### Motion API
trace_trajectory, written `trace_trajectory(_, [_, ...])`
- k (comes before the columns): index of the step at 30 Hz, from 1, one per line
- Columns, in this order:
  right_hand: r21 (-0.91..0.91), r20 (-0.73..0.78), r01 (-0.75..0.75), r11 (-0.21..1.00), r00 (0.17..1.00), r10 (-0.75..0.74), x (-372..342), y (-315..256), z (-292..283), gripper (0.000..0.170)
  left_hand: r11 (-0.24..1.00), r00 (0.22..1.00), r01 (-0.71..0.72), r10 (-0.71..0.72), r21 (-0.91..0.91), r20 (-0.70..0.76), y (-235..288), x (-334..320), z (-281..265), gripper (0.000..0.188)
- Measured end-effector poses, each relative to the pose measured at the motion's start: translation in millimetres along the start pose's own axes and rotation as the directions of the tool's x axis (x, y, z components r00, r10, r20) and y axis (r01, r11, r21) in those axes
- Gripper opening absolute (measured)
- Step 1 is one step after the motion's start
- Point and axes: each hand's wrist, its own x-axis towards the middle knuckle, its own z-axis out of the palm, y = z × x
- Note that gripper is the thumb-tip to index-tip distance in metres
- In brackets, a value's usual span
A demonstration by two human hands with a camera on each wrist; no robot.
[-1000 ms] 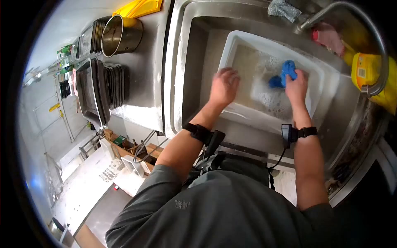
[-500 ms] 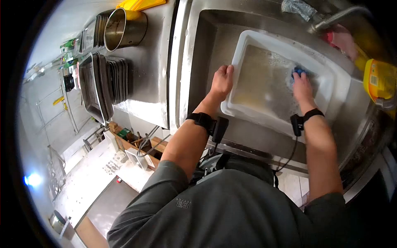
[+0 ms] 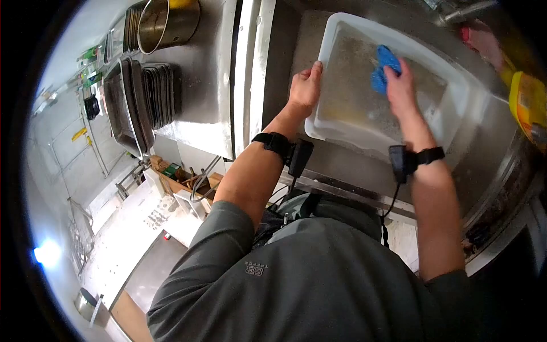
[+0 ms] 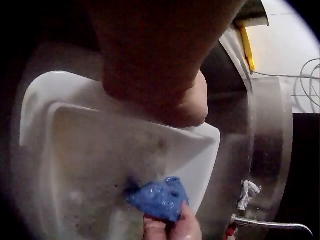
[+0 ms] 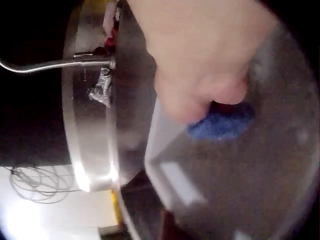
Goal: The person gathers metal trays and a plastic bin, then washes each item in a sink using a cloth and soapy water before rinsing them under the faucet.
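Note:
A white plastic tub [image 3: 364, 147] with cloudy water inside stands in the steel sink. The left hand [image 3: 305, 90] grips the tub's left rim; in the left wrist view that hand [image 4: 155, 100] covers part of the rim. The right hand [image 3: 402, 91] pinches a wet blue cloth [image 3: 387, 57] over the inside of the tub. In the left wrist view the cloth [image 4: 160, 200] is bunched at the fingertips, and in the right wrist view the cloth [image 5: 220, 122] shows beneath the curled fingers of the right hand [image 5: 200, 70].
Left of the sink, stacked dark trays [image 3: 156, 94] and a metal pot [image 3: 171, 25] stand on a steel counter [image 3: 208, 85]. A yellow container [image 3: 529, 105] is at the far right. The faucet [image 3: 470, 10] is at the sink's back edge, near a pink cloth [image 3: 483, 43].
The left hand has gone from above the tub to gripping its rim. The right hand has moved the blue cloth down into the water, then up and leftward across the tub.

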Motion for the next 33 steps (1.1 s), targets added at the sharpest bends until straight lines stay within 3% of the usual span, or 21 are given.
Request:
trace_trajectory(1, [0.201,0.021,-0.056,0.978,0.998,0.053,-15,-12,15,0.042,1.0,1.0,0.004,-0.004,-0.003,0.003,1,-3,1,0.058])
trace_trajectory(2, [0.292,0.011,-0.08,0.953,0.997,0.08,-31,-21,31,0.042,0.998,0.999,0.018,-0.016,-0.06,0.028,5,-6,3,0.056])
trace_trajectory(4, [0.283,-0.04,-0.012,0.959,0.999,0.024,-55,-26,65,0.045,0.993,0.998,0.021,-0.014,-0.114,0.062,11,-8,6,0.054])
trace_trajectory(7, [0.165,-0.005,-0.056,0.985,0.998,0.057,-82,-25,101,0.043,0.976,0.999,-0.03,0.038,-0.214,0.031,11,-12,12,0.044])
trace_trajectory(8, [0.086,-0.023,0.12,0.989,0.993,-0.118,-89,-20,106,0.039,0.984,0.995,-0.097,0.1,-0.15,0.018,11,-13,9,0.039])
trace_trajectory(9, [0.035,0.105,0.06,0.998,0.992,-0.064,-98,-31,99,0.036,0.982,0.985,-0.168,0.169,-0.088,0.011,11,-11,9,0.035])
trace_trajectory(11, [0.045,0.322,0.17,0.984,0.93,-0.175,-109,-18,94,0.033,0.974,0.979,-0.202,0.201,-0.102,-0.017,15,-13,8,0.033])
trace_trajectory(12, [0.036,0.316,0.167,0.985,0.933,-0.17,-115,-24,87,0.033,0.98,0.981,-0.194,0.194,-0.052,-0.008,23,-16,7,0.029])
trace_trajectory(13, [-0.303,0.42,0.238,0.923,0.902,-0.095,-121,-30,81,0.034,0.982,0.982,-0.187,0.187,-0.002,-0.006,31,-20,6,0.026])
trace_trajectory(14, [-0.59,0.49,0.324,0.739,0.872,0.01,-123,-36,77,0.036,0.982,0.982,-0.19,0.19,-0.01,-0.004,37,-27,6,0.026])
trace_trajectory(15, [-0.595,0.486,0.329,0.733,0.874,0.002,-118,-29,74,0.036,0.977,0.977,-0.212,0.212,-0.02,-0.004,43,-34,7,0.027])
trace_trajectory(17, [-0.695,0.602,0.42,0.584,0.784,0.152,-105,-4,57,0.039,0.972,0.972,-0.234,0.234,-0.031,0.005,45,-39,6,0.027])
trace_trajectory(19, [-0.807,0.498,0.323,0.495,0.821,0.277,-95,8,23,0.042,0.963,0.962,-0.268,0.268,-0.004,-0.051,43,-33,2,0.029])
trace_trajectory(21, [-0.78,0.62,0.58,0.237,0.766,0.167,-62,133,-20,0.045,0.952,0.951,-0.3,0.304,0.056,-0.059,42,-31,-5,0.03])
trace_trajectory(23, [-0.824,0.564,0.53,0.2,0.799,0.206,-62,142,-71,0.044,0.956,0.955,-0.278,0.286,0.097,-0.075,43,-32,-10,0.037])
trace_trajectory(25, [-0.909,0.369,0.283,0.305,0.889,0.273,-77,87,-87,0.043,0.94,0.94,-0.324,0.333,0.109,-0.078,45,-41,-9,0.037])
trace_trajectory(26, [-0.91,0.366,0.282,0.303,0.89,0.273,-82,75,-91,0.043,0.92,0.921,-0.371,0.382,0.123,-0.077,48,-46,-6,0.037])
trace_trajectory(28, [-0.914,-0.023,-0.111,0.39,0.975,0.223,-87,57,-94,0.039,0.902,0.907,-0.396,0.414,0.17,-0.081,51,-50,-9,0.038])
trace_trajectory(29, [-0.916,-0.03,-0.112,0.384,0.977,0.212,-86,62,-88,0.039,0.882,0.894,-0.416,0.442,0.22,-0.08,53,-52,-8,0.038])
trace_trajectory(31, [-0.697,-0.023,-0.087,0.712,0.995,0.099,-89,80,-68,0.037,0.885,0.893,-0.43,0.446,0.179,-0.06,53,-57,-6,0.039])
trace_trajectory(33, [-0.278,0.014,-0.366,0.888,0.923,0.385,-111,21,-31,0.037,0.881,0.886,-0.452,0.461,0.139,-0.046,60,-60,-5,0.039])
